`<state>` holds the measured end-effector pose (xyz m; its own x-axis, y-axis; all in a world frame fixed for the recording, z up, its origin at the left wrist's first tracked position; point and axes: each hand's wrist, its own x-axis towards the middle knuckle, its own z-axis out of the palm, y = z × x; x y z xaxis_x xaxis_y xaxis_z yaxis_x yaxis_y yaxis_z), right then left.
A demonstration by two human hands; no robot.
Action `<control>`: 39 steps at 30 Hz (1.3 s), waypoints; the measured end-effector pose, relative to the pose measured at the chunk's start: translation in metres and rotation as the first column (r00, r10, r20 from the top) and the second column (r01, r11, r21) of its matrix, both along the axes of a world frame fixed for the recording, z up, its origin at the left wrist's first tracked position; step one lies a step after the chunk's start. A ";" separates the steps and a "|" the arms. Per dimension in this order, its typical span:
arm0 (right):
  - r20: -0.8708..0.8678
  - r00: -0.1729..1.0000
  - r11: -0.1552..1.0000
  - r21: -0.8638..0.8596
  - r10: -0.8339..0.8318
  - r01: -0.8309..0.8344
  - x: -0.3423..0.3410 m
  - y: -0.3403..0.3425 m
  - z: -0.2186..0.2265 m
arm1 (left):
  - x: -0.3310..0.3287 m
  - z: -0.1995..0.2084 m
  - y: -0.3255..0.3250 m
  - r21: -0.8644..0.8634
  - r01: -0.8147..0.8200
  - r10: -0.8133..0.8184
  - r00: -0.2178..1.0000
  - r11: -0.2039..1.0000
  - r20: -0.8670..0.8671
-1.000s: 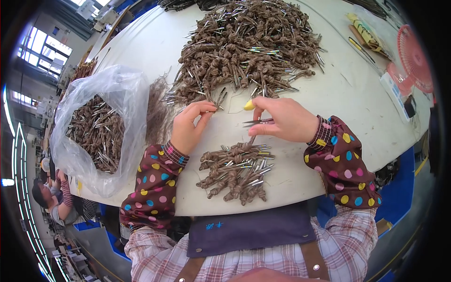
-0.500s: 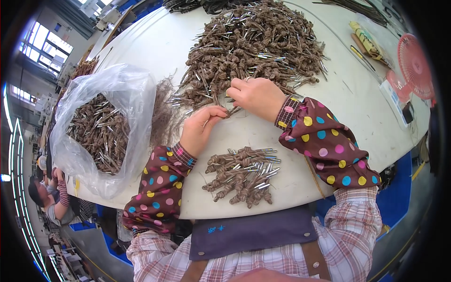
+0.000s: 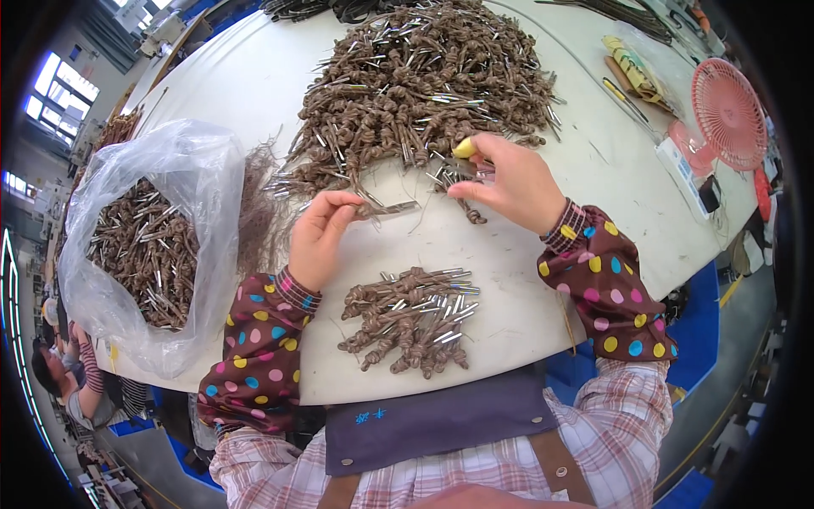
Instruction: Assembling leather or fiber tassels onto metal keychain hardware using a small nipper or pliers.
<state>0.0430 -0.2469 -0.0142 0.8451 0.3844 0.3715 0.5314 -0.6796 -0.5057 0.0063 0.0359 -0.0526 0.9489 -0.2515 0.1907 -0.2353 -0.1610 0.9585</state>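
My left hand (image 3: 319, 236) pinches a knotted brown cord (image 3: 366, 209) between thumb and fingertips; its silver metal end (image 3: 398, 207) points right, above the white table. To the right, my right hand (image 3: 513, 180) has thumb and index finger spread, with a yellow cover (image 3: 464, 148) on one fingertip. Just beneath those fingers lie a few loose knotted cords (image 3: 471, 212). A grey metallic shape shows between thumb and finger; I cannot tell if it is held. Beyond both hands rises a big heap of knotted cords (image 3: 415, 85). Nearer me lies a small group of cords (image 3: 407, 322).
A clear plastic bag (image 3: 212, 220) full of similar cords stands at the left, with loose brown threads (image 3: 259, 216) beside it. At the right are a pink fan (image 3: 727, 114), a yellow package (image 3: 634, 68) and a thin tool (image 3: 626, 100). Another person (image 3: 72, 382) sits far left.
My right hand has moved right, away from my left, and its fingers have spread. The cord's metal end now shows beyond my left fingertips. The whole view has shifted slightly.
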 end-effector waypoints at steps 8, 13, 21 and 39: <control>-0.208 0.978 0.988 -0.155 -0.020 -0.013 -0.032 0.002 -0.008 | 0.004 0.010 -0.011 -0.444 -0.104 0.000 0.973 0.890 -0.229; -0.351 0.867 0.934 0.182 0.354 -0.308 -0.065 0.020 0.026 | -0.002 0.023 -0.017 -0.473 -0.140 0.000 0.959 0.870 -0.284; 0.004 0.990 0.924 0.358 0.140 -0.132 -0.032 0.036 0.019 | -0.005 0.040 -0.041 -0.574 -0.088 -0.202 0.884 0.814 -0.421; -0.311 0.948 0.943 0.330 0.066 0.042 -0.031 0.039 0.005 | -0.009 0.050 -0.033 0.515 -0.593 -0.190 0.524 0.618 0.831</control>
